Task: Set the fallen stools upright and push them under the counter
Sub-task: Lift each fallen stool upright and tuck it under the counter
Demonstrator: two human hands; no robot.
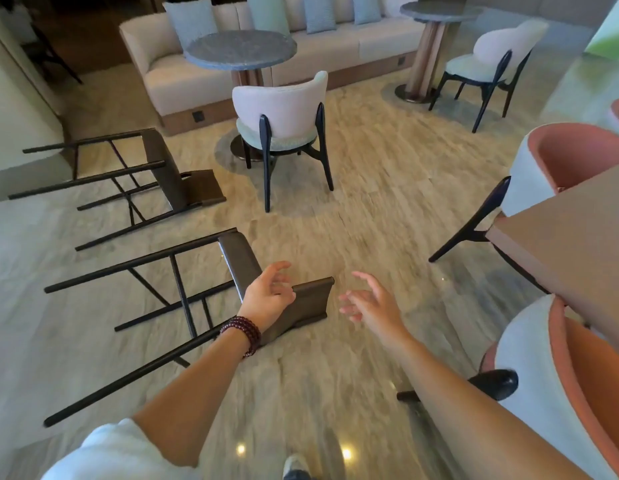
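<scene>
Left hand (268,296) and wrist cover the near stool (238,258) where seat meets backrest; hand-to-stool contact cannot be told. Fingers (278,268) of both hands are motion-smeared, right hand (370,306) included. Floor (370,202) is streaked with blur, its pattern unreadable. Wooden surface (578,230) runs off the right edge and hides part of the upper orange chair (578,150). Lower orange chair (578,393) is cut by the frame corner. Dark rounded object (495,382) beside it is too blurred to identify. Shoe (296,467) is cut at the bottom edge.
</scene>
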